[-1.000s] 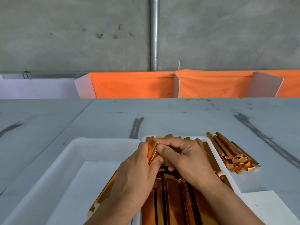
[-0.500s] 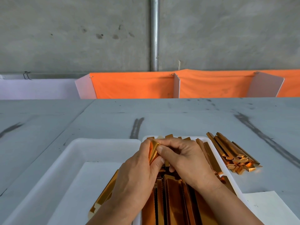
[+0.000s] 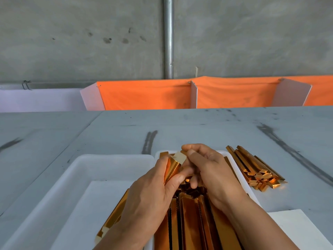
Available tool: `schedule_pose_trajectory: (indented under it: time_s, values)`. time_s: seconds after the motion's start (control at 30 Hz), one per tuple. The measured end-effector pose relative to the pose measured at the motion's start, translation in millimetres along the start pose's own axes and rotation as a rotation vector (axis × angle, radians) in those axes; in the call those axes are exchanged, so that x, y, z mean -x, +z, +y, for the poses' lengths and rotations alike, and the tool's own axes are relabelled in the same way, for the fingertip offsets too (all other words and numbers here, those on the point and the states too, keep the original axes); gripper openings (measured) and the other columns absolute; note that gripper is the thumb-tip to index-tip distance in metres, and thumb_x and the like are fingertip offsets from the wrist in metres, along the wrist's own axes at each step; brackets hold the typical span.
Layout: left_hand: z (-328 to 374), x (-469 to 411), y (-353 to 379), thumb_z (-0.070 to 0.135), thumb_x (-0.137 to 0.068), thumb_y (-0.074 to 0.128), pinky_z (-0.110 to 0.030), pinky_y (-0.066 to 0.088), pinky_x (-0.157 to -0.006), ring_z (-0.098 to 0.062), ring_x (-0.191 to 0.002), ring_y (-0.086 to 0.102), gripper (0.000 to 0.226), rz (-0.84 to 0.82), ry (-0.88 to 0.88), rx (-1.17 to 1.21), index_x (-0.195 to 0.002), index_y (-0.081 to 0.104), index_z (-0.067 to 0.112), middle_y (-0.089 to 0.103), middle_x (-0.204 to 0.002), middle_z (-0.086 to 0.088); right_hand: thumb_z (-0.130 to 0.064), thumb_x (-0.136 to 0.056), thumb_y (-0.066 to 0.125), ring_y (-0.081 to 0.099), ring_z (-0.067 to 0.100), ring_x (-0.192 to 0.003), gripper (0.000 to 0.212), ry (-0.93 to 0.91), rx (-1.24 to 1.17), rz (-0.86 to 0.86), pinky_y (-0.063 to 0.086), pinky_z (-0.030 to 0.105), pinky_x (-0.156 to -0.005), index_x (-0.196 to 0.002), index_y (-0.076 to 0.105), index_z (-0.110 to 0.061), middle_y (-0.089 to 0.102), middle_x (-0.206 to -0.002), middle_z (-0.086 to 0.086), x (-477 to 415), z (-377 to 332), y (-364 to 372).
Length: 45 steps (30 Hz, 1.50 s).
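Gold foil strip [image 3: 171, 168] is gripped between the thumb and curled fingers of the left hand [image 3: 149, 195]. Right hand [image 3: 212, 170] pinches its pale end flap [image 3: 180, 157]. Flat strips [image 3: 191, 222] lie in the white tray [image 3: 233, 156] beneath the fingers; the folded pile [image 3: 255, 168] lies to their right.

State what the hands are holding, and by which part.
One gold card strip, held at its far end: the left hand grips the folded body just below the tip, and the right hand pinches the pale end flap.
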<state>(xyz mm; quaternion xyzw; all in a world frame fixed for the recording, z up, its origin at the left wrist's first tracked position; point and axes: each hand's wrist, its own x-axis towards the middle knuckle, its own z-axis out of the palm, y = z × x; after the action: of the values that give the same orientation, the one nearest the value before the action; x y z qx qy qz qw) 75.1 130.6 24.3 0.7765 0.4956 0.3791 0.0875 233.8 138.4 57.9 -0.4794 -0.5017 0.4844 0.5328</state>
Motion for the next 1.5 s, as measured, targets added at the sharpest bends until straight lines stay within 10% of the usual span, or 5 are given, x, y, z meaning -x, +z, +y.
schedule_pose_trajectory:
  time_s: [0.3,0.7,1.5]
  values:
    - [3,0,-3,0.079,-0.082,0.015,-0.013,0.045,-0.055,0.006,-0.064,0.056,0.055,-0.017,0.054,-0.07,-0.127,0.025,0.049,0.053,-0.075,0.02,-0.028,-0.095,0.063,0.048,0.014,-0.046,0.025,0.049,-0.14,-0.154,0.045,0.019,-0.044,-0.076,0.076,-0.02,0.067,-0.065,0.006,0,0,1]
    - [12,4,-5,0.079,-0.078,0.025,-0.023,0.055,-0.076,-0.001,-0.092,0.062,0.06,0.003,0.018,0.051,-0.13,0.005,0.059,0.055,-0.113,0.021,-0.03,-0.087,0.07,0.046,0.02,-0.049,0.02,0.059,-0.156,-0.176,0.042,0.025,-0.049,-0.086,0.075,-0.01,0.061,-0.068,0.016,1,-1,-2]
    - [6,2,-1,0.077,-0.084,0.021,-0.013,0.05,-0.065,0.006,-0.078,0.058,0.049,-0.036,0.04,-0.064,-0.122,0.029,0.048,0.054,-0.093,0.023,-0.022,-0.084,0.075,0.052,0.016,-0.042,0.008,-0.051,-0.065,-0.133,0.046,0.018,-0.047,-0.076,0.074,-0.02,0.064,-0.059,0.012,-1,1,-3]
